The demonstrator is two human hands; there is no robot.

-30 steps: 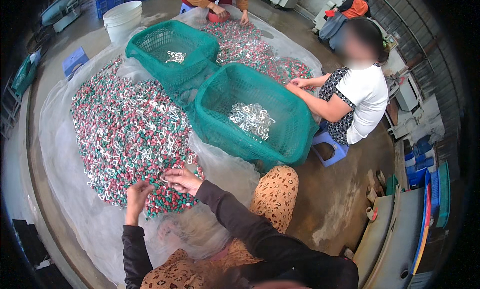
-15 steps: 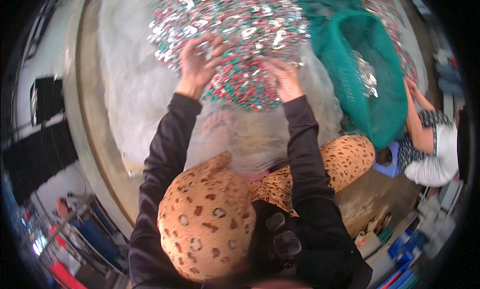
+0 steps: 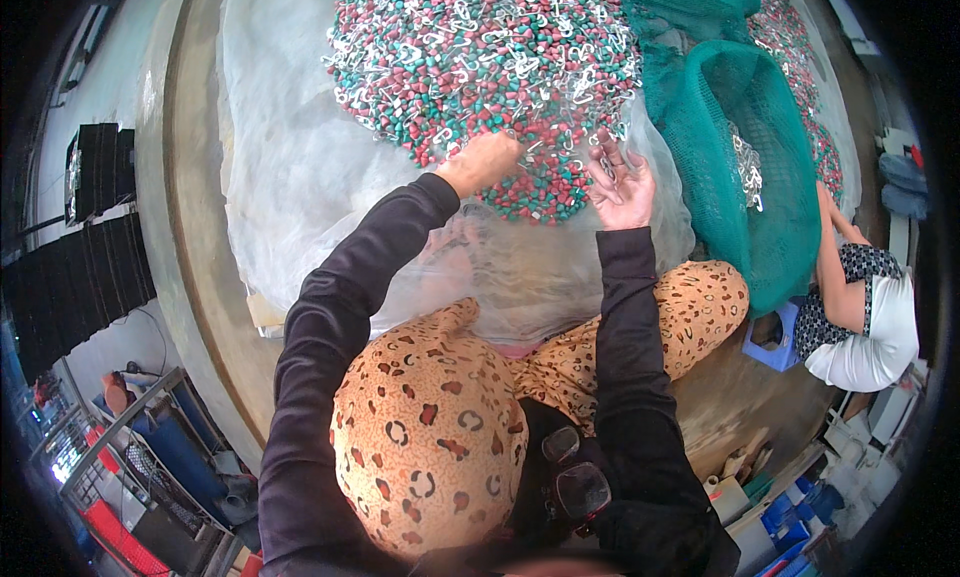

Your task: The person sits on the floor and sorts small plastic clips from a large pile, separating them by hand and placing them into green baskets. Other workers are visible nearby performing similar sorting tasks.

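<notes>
A broad pile of small red and green pieces point(image 3: 465, 97) lies in front of me, with many white, hook-shaped clips point(image 3: 515, 62) strewn over it. My left hand point(image 3: 485, 162) is palm down on the pile's near part; its fingers point right and are bent together, their tips hidden. To the right, my right hand point(image 3: 624, 185) is turned palm up at the pile's near right edge. Its fingers are curled, and a small shiny clip appears to lie among them.
Under the pile spreads a whitish translucent sheet point(image 3: 290, 177). A green net bag point(image 3: 700, 177) with several silvery clips inside stands at the right. Beyond it, another person point(image 3: 870, 307) sits by a blue plastic stool point(image 3: 775, 342). A raised ledge point(image 3: 185, 217) runs along the left.
My left hand has moved right and turned from palm up to palm down on the pile. My right hand has shifted right and turned palm up. The view has moved slightly.
</notes>
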